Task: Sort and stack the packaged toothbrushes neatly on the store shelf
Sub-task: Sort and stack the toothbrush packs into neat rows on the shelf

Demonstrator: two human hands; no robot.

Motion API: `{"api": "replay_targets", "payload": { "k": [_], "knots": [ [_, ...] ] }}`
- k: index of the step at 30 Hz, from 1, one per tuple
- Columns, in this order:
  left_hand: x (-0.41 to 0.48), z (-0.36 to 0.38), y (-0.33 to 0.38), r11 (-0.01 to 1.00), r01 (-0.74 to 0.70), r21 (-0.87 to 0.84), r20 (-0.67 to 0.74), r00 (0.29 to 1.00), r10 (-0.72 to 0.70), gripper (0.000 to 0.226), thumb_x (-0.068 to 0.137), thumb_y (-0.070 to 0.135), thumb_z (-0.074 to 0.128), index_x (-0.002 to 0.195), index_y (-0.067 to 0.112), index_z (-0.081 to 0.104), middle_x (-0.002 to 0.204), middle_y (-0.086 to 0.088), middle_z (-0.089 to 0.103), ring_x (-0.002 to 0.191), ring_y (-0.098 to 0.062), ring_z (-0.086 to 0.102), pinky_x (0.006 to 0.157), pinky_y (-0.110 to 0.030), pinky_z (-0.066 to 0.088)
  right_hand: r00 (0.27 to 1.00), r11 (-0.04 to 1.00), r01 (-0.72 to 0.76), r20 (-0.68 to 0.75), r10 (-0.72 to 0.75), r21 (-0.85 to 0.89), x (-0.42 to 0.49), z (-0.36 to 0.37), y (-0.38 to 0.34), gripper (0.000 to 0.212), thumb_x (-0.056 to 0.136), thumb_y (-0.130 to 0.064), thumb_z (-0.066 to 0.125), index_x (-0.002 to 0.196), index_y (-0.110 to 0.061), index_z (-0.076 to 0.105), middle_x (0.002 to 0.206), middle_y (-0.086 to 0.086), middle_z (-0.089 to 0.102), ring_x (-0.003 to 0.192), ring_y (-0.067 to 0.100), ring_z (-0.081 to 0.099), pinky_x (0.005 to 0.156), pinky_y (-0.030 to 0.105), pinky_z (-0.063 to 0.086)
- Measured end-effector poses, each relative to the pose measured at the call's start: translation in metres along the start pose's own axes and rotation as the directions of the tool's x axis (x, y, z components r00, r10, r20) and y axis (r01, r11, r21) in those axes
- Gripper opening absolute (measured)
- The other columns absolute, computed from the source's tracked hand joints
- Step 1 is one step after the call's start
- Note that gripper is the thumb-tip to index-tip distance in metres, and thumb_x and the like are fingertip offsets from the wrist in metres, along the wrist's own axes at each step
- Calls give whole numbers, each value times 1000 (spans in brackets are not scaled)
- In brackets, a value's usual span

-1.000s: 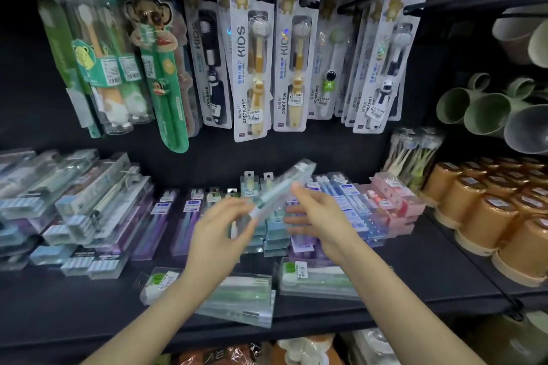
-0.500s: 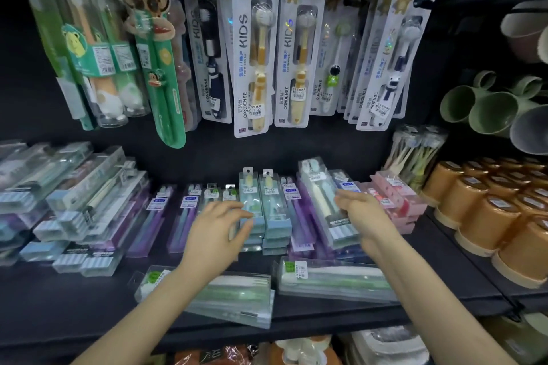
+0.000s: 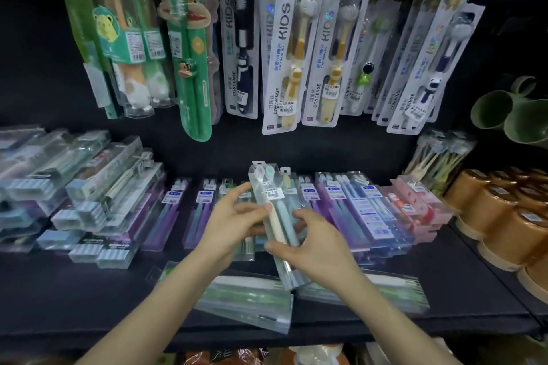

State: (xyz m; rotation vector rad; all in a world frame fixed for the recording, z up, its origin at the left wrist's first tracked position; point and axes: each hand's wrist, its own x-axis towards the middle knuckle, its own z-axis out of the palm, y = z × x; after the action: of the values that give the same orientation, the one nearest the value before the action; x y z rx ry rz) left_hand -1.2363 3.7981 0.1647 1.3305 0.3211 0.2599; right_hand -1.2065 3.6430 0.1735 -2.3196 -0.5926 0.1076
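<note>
**Two hands on one clear twin-pack over the middle of the shelf**

The black shelf sits in dim light. Flat rows of packaged toothbrushes run along its back, with looser, uneven piles of boxed brushes to the left. Two wide green packs lie at the front edge. Kids' brush cards hang from hooks above. Brown cups stand off to the right, with green mugs higher up.

Both hands hold one clear toothbrush pack with a cream brush and a pale blue one inside. It hovers above the middle rows, hang tab up, and its top tilts slightly left. The left hand pinches the pack's left edge near the middle, with the thumb in front and the fingers narrowly curled. The right hand grips the lower part, its thumb across the front and its fingers wrapped round the right edge.

Both bare forearms reach up from the bottom of the view and draw together at the pack.
</note>
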Motion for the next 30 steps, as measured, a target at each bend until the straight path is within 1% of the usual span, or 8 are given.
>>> {"api": "replay_targets", "payload": {
  "k": [4, 6, 8, 12, 19, 24, 27, 30],
  "knots": [
    [3, 10, -2, 995, -59, 83, 37, 998, 56, 60, 83, 11, 71, 137, 18, 46, 101, -17, 70, 94, -25, 69, 82, -39, 57, 982, 994, 80, -164, -92, -79, -7, -3, 5, 37, 74, -40, 73, 107, -28, 60, 78, -19, 45, 70, 1, 47, 57, 8, 33],
    [3, 16, -2, 960, -152, 234, 73, 988, 139, 50, 86, 18, 69, 131, 25, 49, 96, -5, 72, 92, -14, 68, 86, -25, 54, 968, 994, 78, -234, -92, -71, -13, -10, 13, 34, 76, -35, 72, 107, -27, 62, 76, -19, 46, 69, 2, 47, 57, 8, 34],
    [2, 15, -2, 857, -254, 448, 100, 967, 235, 36, 89, 22, 65, 124, 26, 56, 96, 7, 69, 89, -2, 63, 79, -7, 46, 963, 998, 32, -267, -46, -57, -20, -21, 24, 48, 78, -38, 70, 123, -24, 60, 86, -20, 52, 73, 1, 50, 60, 10, 36],
    [-10, -17, -7, 636, -348, 689, 190, 933, 305, 20, 90, 27, 63, 108, 23, 68, 105, 11, 65, 100, -6, 59, 86, -19, 43, 981, 999, 35, -192, -39, -25, -31, -48, 51, 55, 78, -37, 70, 131, -29, 56, 109, -21, 57, 89, -6, 53, 71, 4, 37],
    [-56, -105, -18, 201, -348, 916, 340, 938, 71, 73, 63, 81, 58, 119, 34, 62, 120, 24, 52, 113, -2, 49, 96, -21, 34, 997, 999, 52, -52, -52, 14, -47, -51, 70, 52, 72, -35, 78, 122, -33, 62, 103, -21, 61, 92, -1, 58, 75, 6, 41],
    [-57, -125, -32, 122, -348, 929, 349, 937, 20, 74, 67, 52, 80, 133, 40, 47, 131, 20, 50, 123, -8, 46, 97, -19, 31, 988, 985, 152, -8, -153, -79, -46, -26, 55, 56, 73, -31, 79, 126, -28, 60, 93, -30, 51, 88, -2, 51, 78, 13, 40],
    [-41, -119, -35, 1, -382, 924, 381, 924, -38, 81, 64, 52, 81, 134, 36, 44, 134, 16, 51, 123, -8, 45, 94, -18, 29, 989, 987, 146, -9, -147, -67, -42, -16, 50, 57, 76, -30, 77, 129, -26, 58, 101, -21, 55, 93, 3, 50, 77, 18, 36],
    [-30, -119, -39, 24, -399, 917, 399, 912, -95, 79, 63, 53, 81, 131, 37, 46, 132, 17, 53, 119, -4, 47, 88, -14, 30, 990, 988, 142, 7, -142, -58, -40, -10, 48, 58, 76, -28, 77, 131, -27, 57, 105, -17, 55, 98, 5, 50, 81, 20, 36]
  ]
}}
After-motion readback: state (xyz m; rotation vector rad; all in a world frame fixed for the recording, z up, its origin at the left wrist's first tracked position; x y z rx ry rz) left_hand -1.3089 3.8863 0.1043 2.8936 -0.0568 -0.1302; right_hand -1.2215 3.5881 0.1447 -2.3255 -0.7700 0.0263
